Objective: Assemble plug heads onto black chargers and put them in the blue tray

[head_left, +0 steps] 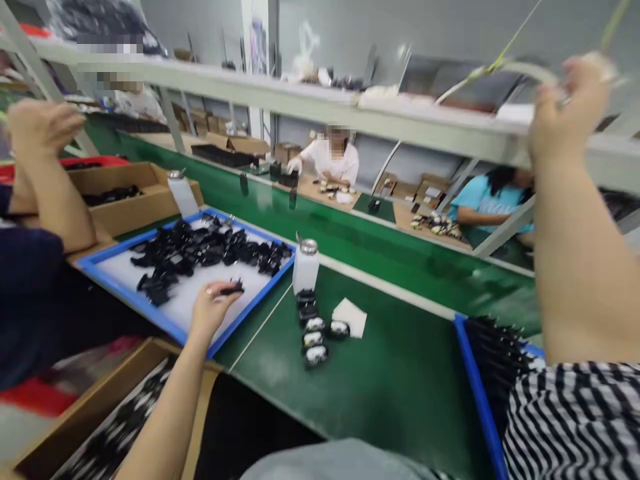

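Observation:
My left hand [214, 308] is closed, pinching a small black plastic part [233, 288] between thumb and fingers. It is over the near right side of a blue-rimmed tray [245, 323]. Heaped black parts [193, 247] lie across the tray's white bottom. My right hand [570, 103] is raised at the shelf on the right, its fingers curled round something pale and blurred. A pale hose [523, 67] and a yellow-green cord run close to it. On the green bench stand several black parts with white faces [314, 339], beside a white paper piece [353, 317].
A white bottle with a metal top [306, 267] stands by the tray. At right is a blue tray [473, 373] of black parts. Cardboard boxes [125, 213] flank the left. A shelf beam [300, 100] crosses overhead. A co-worker's raised hand [43, 127] is at left; two people sit opposite.

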`<state>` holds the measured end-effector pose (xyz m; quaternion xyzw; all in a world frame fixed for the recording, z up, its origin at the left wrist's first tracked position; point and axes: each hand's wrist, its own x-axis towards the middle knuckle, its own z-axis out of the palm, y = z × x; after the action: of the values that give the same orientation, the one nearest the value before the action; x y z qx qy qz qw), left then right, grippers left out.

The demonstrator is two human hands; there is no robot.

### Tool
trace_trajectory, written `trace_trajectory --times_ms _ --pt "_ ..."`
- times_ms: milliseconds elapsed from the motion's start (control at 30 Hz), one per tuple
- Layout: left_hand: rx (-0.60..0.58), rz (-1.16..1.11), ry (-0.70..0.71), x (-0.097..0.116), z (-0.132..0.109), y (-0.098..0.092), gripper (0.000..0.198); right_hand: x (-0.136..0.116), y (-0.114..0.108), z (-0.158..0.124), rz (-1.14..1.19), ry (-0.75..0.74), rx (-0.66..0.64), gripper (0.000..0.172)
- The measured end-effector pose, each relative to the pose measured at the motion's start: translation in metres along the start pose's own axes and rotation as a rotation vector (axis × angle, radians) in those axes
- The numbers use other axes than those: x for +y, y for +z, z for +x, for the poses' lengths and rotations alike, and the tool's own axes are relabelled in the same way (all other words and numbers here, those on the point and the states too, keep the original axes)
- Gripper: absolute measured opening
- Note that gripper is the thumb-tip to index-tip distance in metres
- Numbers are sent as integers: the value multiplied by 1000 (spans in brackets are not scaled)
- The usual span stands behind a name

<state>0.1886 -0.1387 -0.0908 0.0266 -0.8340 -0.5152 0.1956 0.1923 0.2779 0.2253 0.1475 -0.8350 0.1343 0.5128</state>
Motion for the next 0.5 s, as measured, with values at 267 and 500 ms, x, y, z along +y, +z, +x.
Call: trace_trajectory --times_ms 267,500 --pt "-241 -363 443 107 -56 38 3 -151 76 -178 680 386 -883 30" --pt "-449 -317 416 113 -81 70 33 -142 89 -227 1081 945 -1015 30"
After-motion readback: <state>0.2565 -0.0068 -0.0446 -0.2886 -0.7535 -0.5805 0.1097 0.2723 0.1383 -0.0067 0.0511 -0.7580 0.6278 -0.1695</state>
